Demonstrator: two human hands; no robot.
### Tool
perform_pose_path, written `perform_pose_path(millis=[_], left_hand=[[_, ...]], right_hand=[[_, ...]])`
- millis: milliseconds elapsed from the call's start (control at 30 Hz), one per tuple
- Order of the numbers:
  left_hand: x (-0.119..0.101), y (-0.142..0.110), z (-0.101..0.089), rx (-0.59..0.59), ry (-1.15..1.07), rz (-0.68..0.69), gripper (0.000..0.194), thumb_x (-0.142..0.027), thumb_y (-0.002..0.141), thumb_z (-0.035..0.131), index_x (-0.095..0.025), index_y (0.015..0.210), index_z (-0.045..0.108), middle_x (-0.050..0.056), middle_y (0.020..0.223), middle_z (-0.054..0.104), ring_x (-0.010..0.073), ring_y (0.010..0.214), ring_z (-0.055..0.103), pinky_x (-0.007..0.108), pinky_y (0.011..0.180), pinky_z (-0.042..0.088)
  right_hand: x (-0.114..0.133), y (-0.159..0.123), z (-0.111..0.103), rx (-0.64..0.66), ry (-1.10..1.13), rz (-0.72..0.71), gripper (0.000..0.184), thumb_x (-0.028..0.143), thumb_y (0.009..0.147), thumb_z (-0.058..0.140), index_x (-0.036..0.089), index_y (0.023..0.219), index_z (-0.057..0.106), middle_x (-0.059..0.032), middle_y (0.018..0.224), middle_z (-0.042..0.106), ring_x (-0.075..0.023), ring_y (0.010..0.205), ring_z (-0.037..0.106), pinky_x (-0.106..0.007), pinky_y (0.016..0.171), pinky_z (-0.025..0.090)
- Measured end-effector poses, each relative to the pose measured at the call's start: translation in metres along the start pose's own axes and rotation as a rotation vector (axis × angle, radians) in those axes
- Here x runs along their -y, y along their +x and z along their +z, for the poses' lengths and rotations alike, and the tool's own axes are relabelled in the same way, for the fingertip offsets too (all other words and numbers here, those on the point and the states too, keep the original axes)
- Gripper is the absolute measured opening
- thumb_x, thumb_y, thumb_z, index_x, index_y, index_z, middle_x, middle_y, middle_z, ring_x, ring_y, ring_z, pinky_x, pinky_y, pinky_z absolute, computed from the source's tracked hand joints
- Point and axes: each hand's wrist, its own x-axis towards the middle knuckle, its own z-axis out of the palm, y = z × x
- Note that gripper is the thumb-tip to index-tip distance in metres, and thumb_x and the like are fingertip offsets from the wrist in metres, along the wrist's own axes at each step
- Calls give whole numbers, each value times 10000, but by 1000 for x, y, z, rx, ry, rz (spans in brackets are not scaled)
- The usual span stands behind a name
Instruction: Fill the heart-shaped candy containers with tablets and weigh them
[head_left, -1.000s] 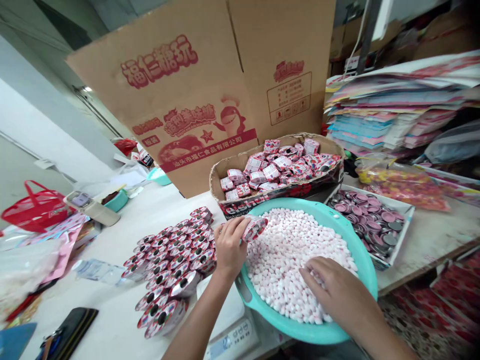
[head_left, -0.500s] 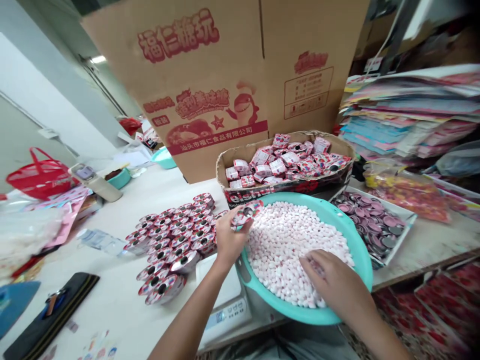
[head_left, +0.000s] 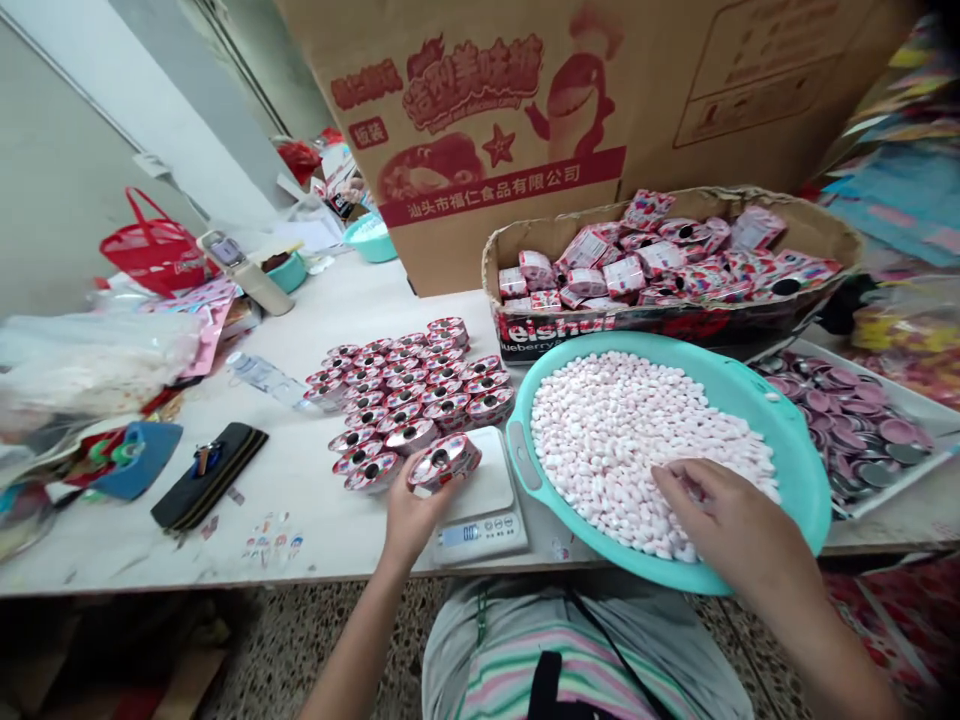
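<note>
My left hand (head_left: pixel 414 513) is shut on a round pink and silver candy container (head_left: pixel 445 464), holding it just above a white digital kitchen scale (head_left: pixel 480 500). Rows of similar containers (head_left: pixel 405 392) stand on their sides beside the scale. My right hand (head_left: pixel 724 510) rests in a turquoise basin (head_left: pixel 780 420), its curled fingers on a heap of small pink-white candies (head_left: pixel 630 445). Whether those fingers hold any candies is hidden.
Behind the basin stands a cardboard tray of wrapped pink packets (head_left: pixel 667 262), under a large printed carton (head_left: pixel 510 110). A white tray of round lids (head_left: pixel 847 425) lies to the right. A black zip case (head_left: pixel 208 475), water bottle (head_left: pixel 266 380) and red mesh bag (head_left: pixel 154 255) lie left.
My left hand has moved down and toward me with the container, from the basin rim to above the scale. The view has tilted down, and my right hand stays among the candies.
</note>
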Motion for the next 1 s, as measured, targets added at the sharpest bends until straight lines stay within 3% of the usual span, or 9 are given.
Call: perform_pose_path(millis=[133,300,433,533,667,833,1000], left_hand=[[19,-3,10,31,81,44,476,-376,637,733,-153,1033,591,82,1002,665,223,922,626,371,853,491],[20,-1,7,32,211,164,500,-368,671,715,-195,1116,565,82,1091,611,229,1038,557,385,922,436],[20,-13,-11,-118,276,248,515,-389,689,700,-215,1145,535,73,1096,600,232,1042,526,403,940,407],[31,-29,-28,-297,250,213,359,-394,788,585,-198,1087,546,67,1039,613,215,1006,535,383,930,403],[54,-50,-42,-406,181,127,279,-377,859,468,-188,1043,558,63,1013,613,195,990,541,351,931,396],[74,-60,-43,-455,119,39,287,-386,881,427,-180,1033,557,70,1005,616,188,998,546,336,933,397],[75,-60,-38,-442,86,21,303,-393,885,415,-174,1031,564,73,992,613,186,972,548,332,915,402]], right_hand=[[-1,0,0,10,-22,24,339,480,850,389,233,742,595,-35,793,642,-190,714,586,-275,588,372],[-4,2,-1,61,-44,109,346,530,812,428,242,761,613,-27,776,649,-192,676,585,-273,544,375],[-2,0,-2,60,-80,158,346,539,813,423,253,755,610,-18,804,656,-196,688,588,-284,551,380],[-2,-2,-1,45,-98,157,324,534,817,421,265,786,599,-22,870,665,-216,738,592,-303,585,391],[-4,-2,1,36,-95,133,307,532,810,433,267,792,588,-38,896,663,-236,766,588,-326,617,391],[-3,0,1,61,-81,156,288,519,809,444,267,797,582,-43,906,656,-239,790,579,-337,656,388],[-1,0,0,49,-99,134,303,517,814,437,258,796,592,-69,933,654,-252,810,570,-343,651,380]])
